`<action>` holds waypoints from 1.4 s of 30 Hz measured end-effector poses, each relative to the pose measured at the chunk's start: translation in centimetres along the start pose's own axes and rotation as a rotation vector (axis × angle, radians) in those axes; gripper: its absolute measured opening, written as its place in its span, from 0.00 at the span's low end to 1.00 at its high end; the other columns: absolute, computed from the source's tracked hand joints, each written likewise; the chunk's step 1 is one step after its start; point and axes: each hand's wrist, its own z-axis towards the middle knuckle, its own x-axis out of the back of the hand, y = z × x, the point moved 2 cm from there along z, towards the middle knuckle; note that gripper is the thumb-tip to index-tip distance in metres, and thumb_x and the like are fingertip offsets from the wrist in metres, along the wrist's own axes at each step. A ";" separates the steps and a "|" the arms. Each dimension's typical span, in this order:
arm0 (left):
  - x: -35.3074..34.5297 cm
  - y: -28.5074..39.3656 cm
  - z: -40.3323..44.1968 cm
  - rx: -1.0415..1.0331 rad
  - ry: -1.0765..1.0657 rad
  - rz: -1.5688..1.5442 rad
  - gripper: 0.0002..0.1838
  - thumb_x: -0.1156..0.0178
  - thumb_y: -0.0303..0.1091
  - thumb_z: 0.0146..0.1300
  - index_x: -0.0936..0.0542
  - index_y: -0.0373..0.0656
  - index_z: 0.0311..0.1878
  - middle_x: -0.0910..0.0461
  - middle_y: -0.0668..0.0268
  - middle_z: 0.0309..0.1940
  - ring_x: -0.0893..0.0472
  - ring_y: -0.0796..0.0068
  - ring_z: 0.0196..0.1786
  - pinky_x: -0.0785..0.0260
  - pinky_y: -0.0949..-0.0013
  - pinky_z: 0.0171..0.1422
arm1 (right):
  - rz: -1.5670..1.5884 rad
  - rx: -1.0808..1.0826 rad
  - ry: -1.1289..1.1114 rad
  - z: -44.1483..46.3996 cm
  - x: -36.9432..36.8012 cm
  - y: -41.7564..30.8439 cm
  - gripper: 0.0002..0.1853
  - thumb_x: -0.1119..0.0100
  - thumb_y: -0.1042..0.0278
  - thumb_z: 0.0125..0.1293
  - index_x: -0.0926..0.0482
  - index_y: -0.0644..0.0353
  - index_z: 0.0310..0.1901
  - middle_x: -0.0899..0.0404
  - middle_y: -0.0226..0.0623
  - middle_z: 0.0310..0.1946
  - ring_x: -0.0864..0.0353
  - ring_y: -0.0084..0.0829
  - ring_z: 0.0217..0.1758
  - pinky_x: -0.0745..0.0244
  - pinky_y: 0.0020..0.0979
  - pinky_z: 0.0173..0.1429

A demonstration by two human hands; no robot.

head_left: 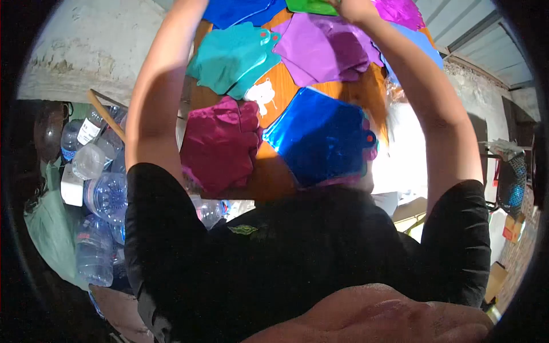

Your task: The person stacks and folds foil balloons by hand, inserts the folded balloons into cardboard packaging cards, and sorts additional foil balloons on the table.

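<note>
My left forearm reaches up past the frame's top edge beside a blue foil stack (240, 12), so that hand is out of sight. Only part of my right hand (351, 8) shows at the top, at the edge of a green foil piece (311, 6); its fingers are cut off or hidden. Between my arms lie flat, shiny foil pieces with scalloped edges: teal (229, 60), purple (326, 48), dark pink (220, 146) and a large blue one (320, 140). Magenta foil (400, 11) and light blue foil (420, 57) lie by my right forearm.
The foil lies on a brown wooden table (279, 80), with a small white cut-out shape (263, 95) among it. Several empty plastic bottles (106, 194) are piled at the left by a green bag (51, 228). A fan-like object (510, 183) stands at the right.
</note>
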 end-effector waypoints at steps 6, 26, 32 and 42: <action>7.3 11.3 -10.8 -0.108 -0.935 0.445 0.10 0.40 0.33 0.61 0.16 0.37 0.39 0.15 0.49 0.35 0.15 0.44 0.42 0.21 0.46 0.50 | 1.406 -0.741 -0.683 -5.9 13.7 -9.1 0.49 0.55 0.18 0.69 0.27 0.66 0.62 0.19 0.50 0.47 0.15 0.41 0.48 0.18 0.45 0.50; 16.9 18.0 -33.6 -0.256 -0.935 -0.168 0.11 0.38 0.32 0.60 0.14 0.45 0.45 0.12 0.64 0.45 0.12 0.63 0.50 0.19 0.61 0.53 | 0.551 -0.600 -0.272 -32.6 14.3 -9.8 0.23 0.28 0.74 0.67 0.27 0.65 0.60 0.12 0.45 0.43 0.12 0.29 0.37 0.18 0.28 0.35; 16.5 18.1 -35.2 -0.293 -0.878 -0.241 0.06 0.36 0.35 0.58 0.18 0.45 0.36 0.18 0.65 0.35 0.15 0.64 0.42 0.21 0.62 0.44 | 0.297 -0.459 -0.231 -33.2 13.8 -9.4 0.26 0.23 0.70 0.60 0.25 0.63 0.57 0.12 0.53 0.43 0.11 0.49 0.41 0.19 0.42 0.44; 16.1 18.0 -32.9 -0.096 -0.808 -0.422 0.14 0.24 0.38 0.58 0.14 0.39 0.42 0.14 0.58 0.41 0.15 0.56 0.46 0.20 0.58 0.51 | 0.083 -0.306 -0.180 -33.1 13.7 -9.7 0.23 0.23 0.68 0.57 0.25 0.61 0.51 0.18 0.52 0.45 0.16 0.59 0.46 0.20 0.51 0.46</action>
